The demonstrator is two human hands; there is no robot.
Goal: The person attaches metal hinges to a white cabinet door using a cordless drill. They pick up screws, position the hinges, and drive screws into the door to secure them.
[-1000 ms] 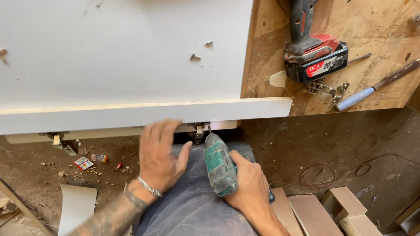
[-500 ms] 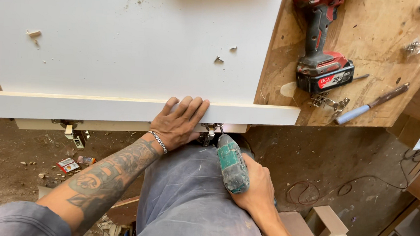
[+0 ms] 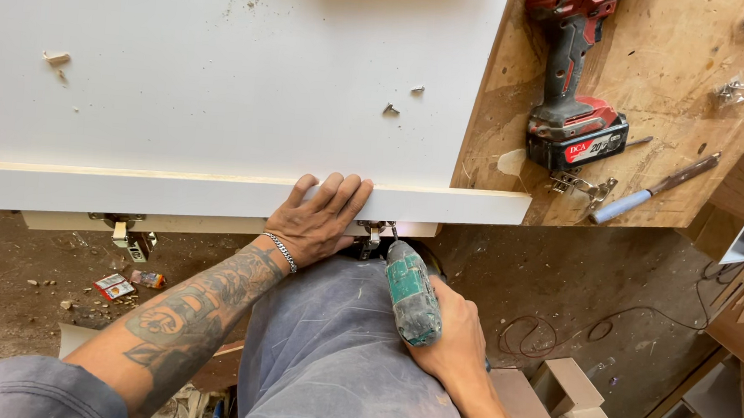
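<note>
— Gripping the teal driver [image 3: 412,292] in the right hand [image 3: 452,337], fingers wrapped shut round its body, bit pointing up at the hinge [image 3: 374,234] under the panel's front edge.
— Keeping the bit square to the screw, probably; pushing straight in, not sideways.
— Left hand [image 3: 317,218] pressing flat on the white panel [image 3: 223,94], fingers spread over the edge, clasping nothing.
— Bracing right beside the hinge, likely stopping the board from shifting.
— Counting now: one teal driver in hand, two hinges under the edge, the second hinge [image 3: 126,234] hanging well to the left.
— Farther off, lying on the wooden surface [image 3: 678,73]: one red drill [image 3: 569,92], one loose hinge [image 3: 583,185], one blue-handled tool [image 3: 653,188].
</note>
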